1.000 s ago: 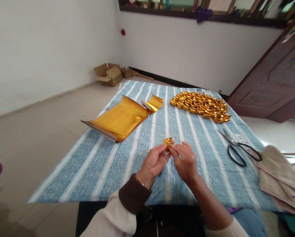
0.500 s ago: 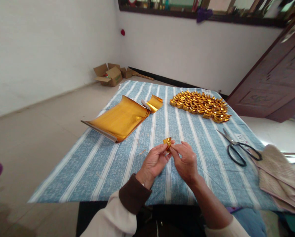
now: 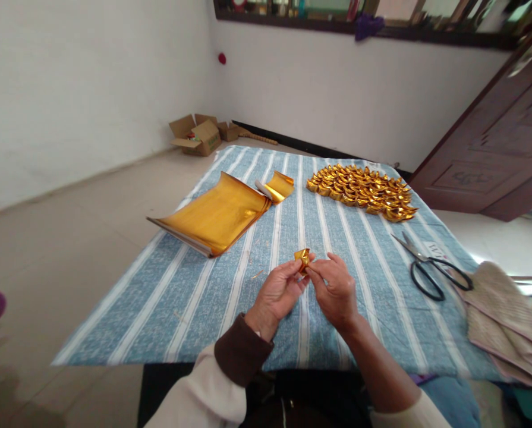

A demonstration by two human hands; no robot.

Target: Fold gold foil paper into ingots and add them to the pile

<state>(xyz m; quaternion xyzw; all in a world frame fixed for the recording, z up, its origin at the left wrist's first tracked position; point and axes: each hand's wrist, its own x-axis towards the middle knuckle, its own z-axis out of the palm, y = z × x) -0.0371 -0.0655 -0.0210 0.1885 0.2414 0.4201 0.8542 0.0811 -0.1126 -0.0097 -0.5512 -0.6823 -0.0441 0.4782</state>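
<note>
A small folded piece of gold foil paper (image 3: 302, 255) is pinched between my two hands, above the near middle of the table. My left hand (image 3: 280, 288) grips it from the left with thumb and fingers. From the right, my right hand (image 3: 336, 288) has thumb and forefinger closed on its lower right edge. Fingers cover the piece's lower part. Beyond my hands at the back right lies a cluster of folded gold paper ingots (image 3: 359, 189). A stack of gold foil sheets (image 3: 216, 211) lies to the left, its edges curling, with a smaller curled gold strip (image 3: 279, 186) beside it.
Black-handled scissors (image 3: 426, 261) lie with blades parted at the right, beside a folded beige cloth (image 3: 500, 315). A blue and white striped tablecloth (image 3: 194, 303) covers the table. On the floor behind stands an open cardboard box (image 3: 198, 139). A dark red door (image 3: 493, 137) leans in at the right.
</note>
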